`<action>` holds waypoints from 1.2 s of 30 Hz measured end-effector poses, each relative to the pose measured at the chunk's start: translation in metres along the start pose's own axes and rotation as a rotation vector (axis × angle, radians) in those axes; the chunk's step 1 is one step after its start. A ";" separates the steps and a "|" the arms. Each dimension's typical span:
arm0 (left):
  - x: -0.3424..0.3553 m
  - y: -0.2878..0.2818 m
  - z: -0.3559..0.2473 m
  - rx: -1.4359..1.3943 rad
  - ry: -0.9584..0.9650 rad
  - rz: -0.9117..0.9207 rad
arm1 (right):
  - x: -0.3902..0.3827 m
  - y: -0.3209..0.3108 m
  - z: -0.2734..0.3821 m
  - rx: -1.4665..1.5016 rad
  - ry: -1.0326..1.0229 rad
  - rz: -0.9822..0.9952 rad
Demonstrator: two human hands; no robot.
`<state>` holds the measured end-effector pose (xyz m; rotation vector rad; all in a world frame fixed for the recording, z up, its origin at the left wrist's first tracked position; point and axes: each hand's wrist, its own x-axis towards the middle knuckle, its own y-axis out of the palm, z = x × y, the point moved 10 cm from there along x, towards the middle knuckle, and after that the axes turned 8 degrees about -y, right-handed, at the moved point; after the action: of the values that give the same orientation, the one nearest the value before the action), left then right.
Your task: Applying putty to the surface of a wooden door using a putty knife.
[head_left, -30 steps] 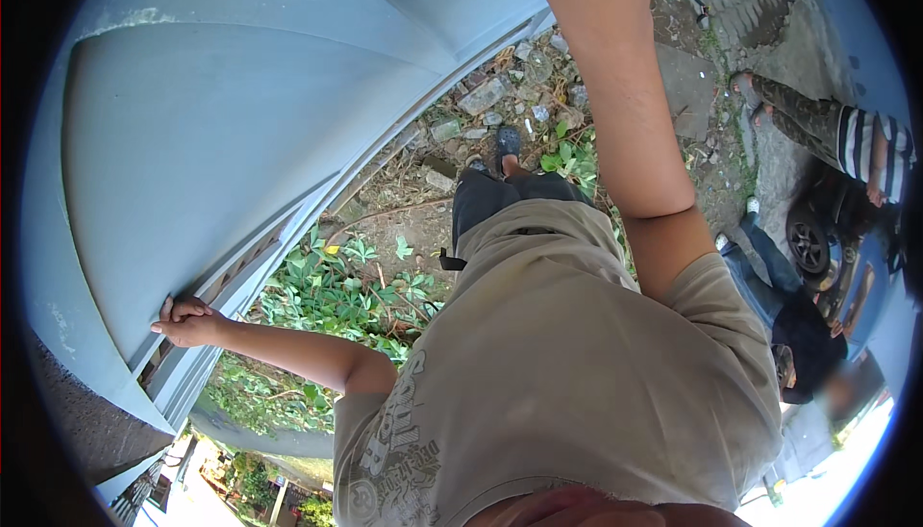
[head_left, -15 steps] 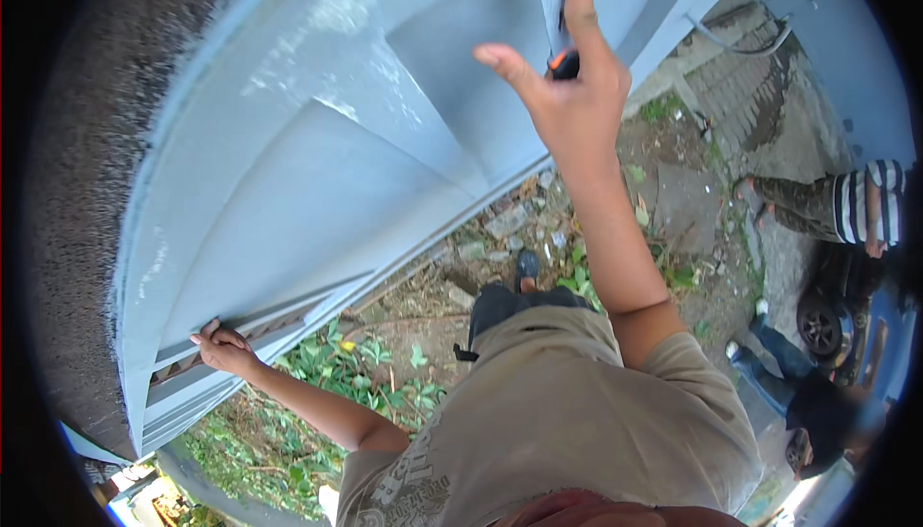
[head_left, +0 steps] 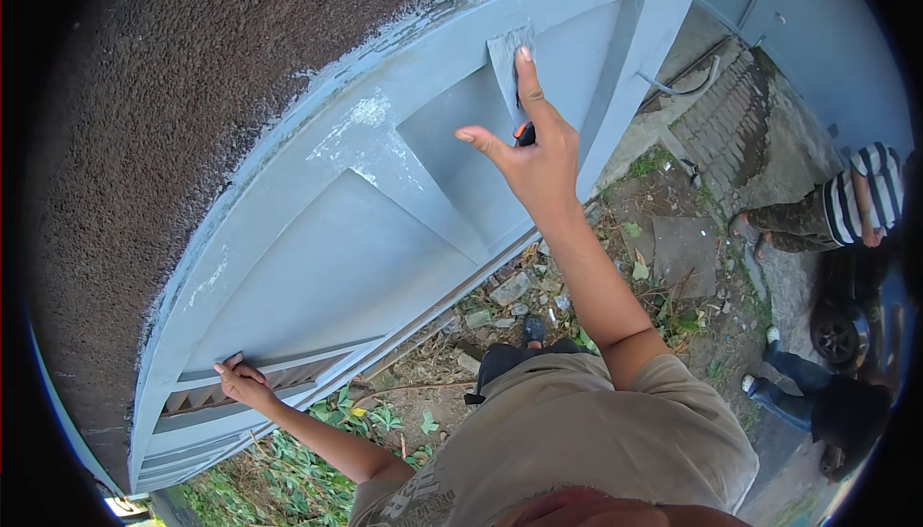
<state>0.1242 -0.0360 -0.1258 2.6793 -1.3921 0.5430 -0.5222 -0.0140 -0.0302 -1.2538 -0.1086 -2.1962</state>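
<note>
Now the scraper (head_left: 505, 63) gripped in my right hand (head_left: 544, 157) comes fully into view, seemingly bearing on the panelled frame (head_left: 433, 179), my left hand (head_left: 248, 388) curled by its slats (head_left: 300, 373), hold unclear

Bright daylight — fisheye-bent (black corners)

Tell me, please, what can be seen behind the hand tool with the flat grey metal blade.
A pale blue, painted panelled surface shows around the tool; the patch directly covered by it cannot be seen.
</note>
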 end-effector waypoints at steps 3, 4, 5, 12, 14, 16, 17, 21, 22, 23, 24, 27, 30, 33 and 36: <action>-0.004 -0.019 0.001 0.036 -0.007 -0.004 | 0.023 -0.014 0.012 -0.070 0.010 -0.017; -0.001 -0.016 0.001 0.020 0.001 -0.003 | 0.014 -0.013 0.014 -0.072 0.001 -0.025; 0.000 -0.006 0.002 -0.006 0.012 -0.009 | -0.003 -0.005 0.005 -0.036 0.002 -0.015; -0.004 -0.001 -0.006 0.030 0.036 -0.031 | 0.019 -0.013 0.021 -0.070 0.012 0.021; -0.002 0.000 -0.003 0.000 0.015 -0.036 | 0.008 -0.008 0.013 -0.038 -0.047 -0.016; -0.004 0.004 -0.008 0.050 0.037 -0.011 | 0.012 -0.010 0.015 -0.005 -0.092 -0.041; -0.002 -0.004 -0.003 0.002 0.025 -0.014 | 0.026 -0.012 0.020 -0.030 0.024 0.010; -0.005 -0.002 -0.006 0.002 0.030 -0.035 | 0.019 -0.014 0.026 -0.061 0.059 0.026; -0.004 -0.001 -0.007 -0.011 0.035 -0.048 | 0.016 -0.008 0.021 -0.054 0.042 0.022; -0.005 0.000 -0.009 0.018 0.035 -0.028 | 0.005 -0.004 0.016 -0.010 0.039 0.014; -0.006 0.003 -0.010 0.046 0.035 -0.008 | -0.002 -0.002 0.012 0.034 0.036 0.007; -0.006 -0.003 -0.009 0.012 0.026 -0.002 | 0.023 -0.012 0.024 -0.049 0.047 -0.007; -0.006 0.000 -0.009 -0.003 0.015 -0.025 | 0.036 -0.017 0.029 -0.037 -0.011 -0.010; -0.005 0.003 -0.011 0.003 0.015 0.003 | 0.023 -0.029 0.026 0.016 -0.044 0.001; -0.002 0.005 -0.011 -0.006 0.032 0.019 | -0.032 -0.031 -0.005 0.141 0.104 0.070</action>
<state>0.1159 -0.0343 -0.1164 2.6428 -1.4102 0.5804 -0.5306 0.0241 -0.0526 -1.0489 -0.1723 -2.1496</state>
